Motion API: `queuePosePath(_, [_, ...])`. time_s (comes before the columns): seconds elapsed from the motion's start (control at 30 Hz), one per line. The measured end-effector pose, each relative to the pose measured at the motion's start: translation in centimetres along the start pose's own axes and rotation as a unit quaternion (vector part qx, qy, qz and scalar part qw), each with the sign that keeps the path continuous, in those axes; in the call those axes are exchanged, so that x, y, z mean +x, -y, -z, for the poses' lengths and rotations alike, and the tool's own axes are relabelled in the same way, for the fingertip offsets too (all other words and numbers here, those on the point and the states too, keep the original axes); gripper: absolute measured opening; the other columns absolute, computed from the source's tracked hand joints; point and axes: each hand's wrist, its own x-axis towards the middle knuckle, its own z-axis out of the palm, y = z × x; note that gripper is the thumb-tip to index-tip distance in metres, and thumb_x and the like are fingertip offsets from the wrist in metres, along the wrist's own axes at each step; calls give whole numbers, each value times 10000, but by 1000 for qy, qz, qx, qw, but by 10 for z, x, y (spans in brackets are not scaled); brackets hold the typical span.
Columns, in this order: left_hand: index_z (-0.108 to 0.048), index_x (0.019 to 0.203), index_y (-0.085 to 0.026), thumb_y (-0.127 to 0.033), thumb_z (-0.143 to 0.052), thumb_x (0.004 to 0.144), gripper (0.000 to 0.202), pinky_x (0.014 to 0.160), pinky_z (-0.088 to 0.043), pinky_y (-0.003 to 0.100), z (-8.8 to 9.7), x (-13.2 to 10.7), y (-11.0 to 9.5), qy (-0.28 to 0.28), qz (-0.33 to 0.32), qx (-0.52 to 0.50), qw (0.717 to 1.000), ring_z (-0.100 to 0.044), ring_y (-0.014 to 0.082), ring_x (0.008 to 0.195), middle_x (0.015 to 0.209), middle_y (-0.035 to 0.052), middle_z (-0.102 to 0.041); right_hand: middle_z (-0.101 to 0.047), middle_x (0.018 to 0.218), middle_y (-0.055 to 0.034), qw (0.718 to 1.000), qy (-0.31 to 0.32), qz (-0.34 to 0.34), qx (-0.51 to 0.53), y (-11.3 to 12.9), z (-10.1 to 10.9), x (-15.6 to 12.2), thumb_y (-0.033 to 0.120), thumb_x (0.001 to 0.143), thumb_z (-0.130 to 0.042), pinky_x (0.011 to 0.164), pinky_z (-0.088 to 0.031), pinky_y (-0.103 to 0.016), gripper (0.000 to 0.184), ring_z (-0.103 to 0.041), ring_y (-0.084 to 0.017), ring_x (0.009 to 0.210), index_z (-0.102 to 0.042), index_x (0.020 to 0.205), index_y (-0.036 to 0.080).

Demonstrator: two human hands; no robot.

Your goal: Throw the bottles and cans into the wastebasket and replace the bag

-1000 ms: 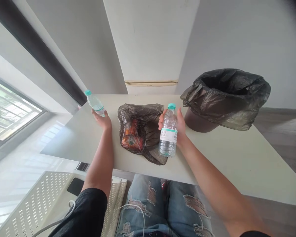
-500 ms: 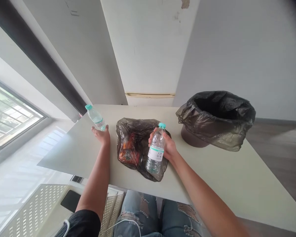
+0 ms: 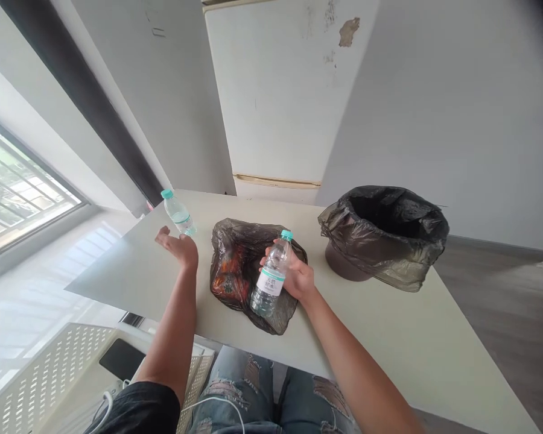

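My right hand (image 3: 300, 276) is wrapped round a clear plastic water bottle (image 3: 271, 279) with a teal cap and a white label. The bottle leans, cap away from me, over a dark translucent plastic bag (image 3: 278, 319) on the table. An orange-red package (image 3: 230, 282) shows inside the bag's left part. Fingers apart, my left hand (image 3: 180, 248) is open just in front of a second teal-capped water bottle (image 3: 178, 214) at the table's far left. The hand hides that bottle's base; whether they touch I cannot tell.
A brown bin (image 3: 346, 265) lined with a black bag (image 3: 389, 241) stands on the white table (image 3: 380, 337), right of the hands. Below left, a black phone (image 3: 122, 359) lies in a perforated cream basket (image 3: 49, 367). A white fridge (image 3: 285, 108) is behind the table.
My left hand has let go of the second bottle and drawn back towards me, its fingers spreading. The bottle in my right hand has shifted slightly left and tilted more.
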Motion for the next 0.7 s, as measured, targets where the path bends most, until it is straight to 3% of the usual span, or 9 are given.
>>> queuePosePath(0.07, [-665, 1085, -180, -2, -433, 784, 419, 1096, -495, 418, 28, -23, -26, 12, -50, -40, 998, -638, 250, 1192, 1185, 119, -663, -636, 1274, -65, 1000, 12, 10, -27, 2, -4, -2, 357, 718, -791, 1029, -553, -544, 733, -678, -305, 1117, -552, 1409, 319])
queuePosePath(0.17, [-664, 793, -238, -127, -434, 900, 276, 982, -548, 438, 78, -70, -67, 167, -85, -110, 976, -691, 251, 929, 864, 57, -695, -609, 1360, -68, 996, 29, 13, -81, 1, -10, -5, 340, 765, -840, 1074, -535, -494, 764, -653, -286, 1213, -530, 1463, 354])
queuePosePath(0.2, [-687, 841, -252, -184, -459, 936, 257, 920, -570, 428, 95, -86, -79, 247, -90, -147, 954, -698, 250, 902, 877, 55, -709, -609, 1377, -70, 995, 31, 19, -94, 0, -11, -6, 358, 763, -868, 1080, -533, -476, 767, -641, -280, 1241, -537, 1455, 359])
queuePosePath(0.27, [-708, 1193, -299, -344, -496, 1012, 282, 920, -587, 437, 122, -113, -97, 409, -99, -175, 890, -719, 265, 1016, 1097, 77, -753, -630, 1376, -76, 993, 35, 28, -107, -6, -12, -8, 392, 719, -932, 1081, -535, -454, 804, -629, -273, 1266, -556, 1429, 362])
queuePosePath(0.37, [-605, 1433, -340, -503, -735, 906, 567, 983, -582, 486, 147, -135, -108, 502, -169, -104, 842, -699, 323, 1173, 1315, 119, -714, -676, 1325, -83, 993, 44, 21, -111, -16, -14, -11, 427, 662, -988, 1054, -550, -439, 879, -656, -266, 1226, -563, 1428, 361])
queuePosePath(0.5, [-656, 1332, -354, -529, -794, 871, 511, 876, -621, 484, 161, -141, -106, 494, -210, -31, 843, -741, 313, 1023, 1176, 98, -761, -686, 1310, -99, 986, 83, 26, -142, -18, -14, -11, 538, 672, -973, 976, -585, -412, 905, -680, -264, 1164, -575, 1461, 344])
queuePosePath(0.57, [-647, 1327, -343, -511, -766, 902, 472, 873, -629, 470, 165, -133, -102, 456, -212, -44, 863, -747, 294, 1006, 1164, 91, -763, -679, 1313, -117, 975, 103, 53, -189, -8, -8, -9, 660, 790, -847, 908, -599, -402, 694, -682, -258, 1113, -675, 1357, 298])
queuePosePath(0.63, [-621, 1358, -318, -490, -755, 915, 494, 900, -634, 464, 163, -116, -94, 370, -196, -72, 905, -743, 284, 1041, 1215, 104, -747, -716, 1219, -119, 938, 129, 70, -313, 6, 4, -6, 670, 962, -636, 857, -598, -394, 473, -694, -235, 1009, -790, 1058, 234])
queuePosePath(0.7, [-609, 1373, -276, -474, -756, 913, 522, 918, -639, 462, 155, -91, -79, 255, -160, -85, 950, -729, 286, 1092, 1257, 131, -725, -760, 1029, -103, 873, 153, 59, -459, 19, 19, -3, 556, 1056, -514, 813, -586, -380, 522, -703, -211, 878, -773, 776, 199])
